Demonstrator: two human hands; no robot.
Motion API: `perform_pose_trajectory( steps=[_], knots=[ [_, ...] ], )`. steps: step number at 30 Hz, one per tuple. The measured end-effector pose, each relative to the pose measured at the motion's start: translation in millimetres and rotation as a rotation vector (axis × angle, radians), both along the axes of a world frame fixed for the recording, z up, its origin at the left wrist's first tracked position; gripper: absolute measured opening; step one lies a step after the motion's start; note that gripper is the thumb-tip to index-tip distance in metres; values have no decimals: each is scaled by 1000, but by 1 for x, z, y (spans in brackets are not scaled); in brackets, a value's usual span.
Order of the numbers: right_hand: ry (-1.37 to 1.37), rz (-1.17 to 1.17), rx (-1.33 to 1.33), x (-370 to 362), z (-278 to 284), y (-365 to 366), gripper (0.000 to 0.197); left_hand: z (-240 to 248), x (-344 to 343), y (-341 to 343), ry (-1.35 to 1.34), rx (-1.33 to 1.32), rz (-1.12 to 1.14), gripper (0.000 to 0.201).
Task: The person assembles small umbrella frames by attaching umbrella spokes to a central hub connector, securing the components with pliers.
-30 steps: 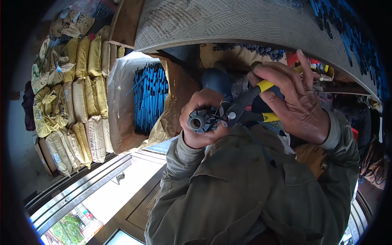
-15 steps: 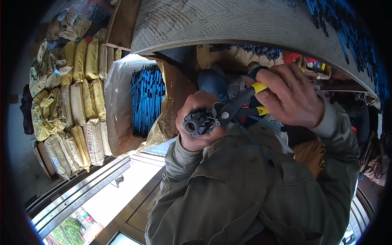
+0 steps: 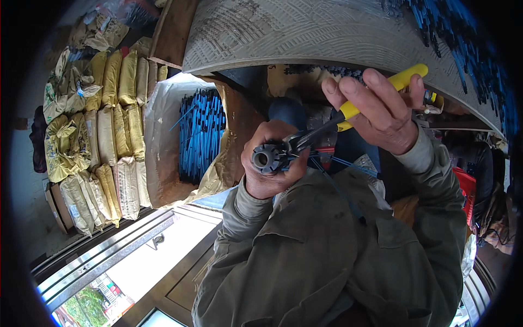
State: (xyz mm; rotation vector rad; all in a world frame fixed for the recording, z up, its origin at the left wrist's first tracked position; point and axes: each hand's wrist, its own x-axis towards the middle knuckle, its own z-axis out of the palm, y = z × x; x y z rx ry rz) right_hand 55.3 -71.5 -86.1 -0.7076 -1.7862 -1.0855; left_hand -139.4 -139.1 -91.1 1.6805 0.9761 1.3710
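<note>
My left hand (image 3: pixel 294 171) is closed around a dark grey cylindrical part (image 3: pixel 265 158) with a hollow middle and a notched rim. The hole of this part faces up. Yellow-handled pliers (image 3: pixel 327 129) reach across from the right, their dark jaws against the part's edge. My right hand (image 3: pixel 389 122) holds the pliers by the handles, several fingers lifted and spread along the upper one. Thin blue rods (image 3: pixel 348 162) stick out below the pliers, beside my left hand. What the jaws grip, if anything, is too small to make out.
Left of my hands stands a lined box (image 3: pixel 163 180) holding many blue rods with black ends. Stacked yellowish sacks (image 3: pixel 122 136) fill the far left. A grey textured tabletop (image 3: pixel 305 32) curves across the top, with more blue rods (image 3: pixel 479 71) at its right. Something red (image 3: pixel 464 188) lies at right.
My right hand has moved up, its fingers loosening and spreading as the upper handle swung outward. The grey part has turned slightly and shifted up and right in my left hand.
</note>
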Motion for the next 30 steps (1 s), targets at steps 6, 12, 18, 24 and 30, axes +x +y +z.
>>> perform_pose_trajectory(
  steps=[6,12,18,24,30],
  knots=[
    [-35,-29,-61,-3,-8,-10,35,0,-1,3,17,34,32,26],
    [-105,151,-245,10,-14,-19,28,-2,0,0,36,33,113,24],
    [-593,355,-1151,42,76,-32,25,-2,-12,-8,181,10,83,32],
    [-437,471,-1397,49,72,-49,40,9,-13,4,-161,-121,-345,59],
    [-252,703,-1599,42,65,-43,61,-5,-22,8,-192,-16,-349,63]
  ],
)
